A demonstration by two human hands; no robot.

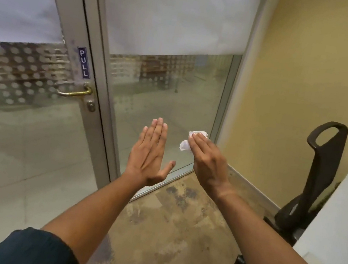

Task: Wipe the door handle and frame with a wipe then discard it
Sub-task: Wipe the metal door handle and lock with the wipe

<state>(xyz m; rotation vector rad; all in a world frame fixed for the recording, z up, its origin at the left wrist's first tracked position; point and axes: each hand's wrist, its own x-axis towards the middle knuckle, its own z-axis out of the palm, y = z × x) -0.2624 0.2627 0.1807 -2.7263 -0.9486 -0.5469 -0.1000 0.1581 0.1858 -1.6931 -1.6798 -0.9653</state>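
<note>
Dark sleeves sit at the bottom edge, both bare forearms reaching out toward the glass door. Right hand [207, 159] has the wipe [186, 143] tucked under flat fingers, its grip pressed closed on the white wad, which pokes out past the fingertips and along the thumb side. Left hand [150, 153] is spread flat, palm away, thumb out, holding nothing. Now the geometry that matters: the handle [74, 92] lies up and well off to the left of the wipe, with the left hand between the two. That brass lever runs roughly level, its free end pointing left and its pivot beside the frame [100, 71], just under the PULL sign [83, 62] and above the lock [91, 106]. The frame post runs steeply, leaning from upper left down to lower right. The empty left hand is the nearer one to the handle, yet the wipe rides in the right, so by the look of it the right must cross leftward and upward, then stroke along the lever's length.
</note>
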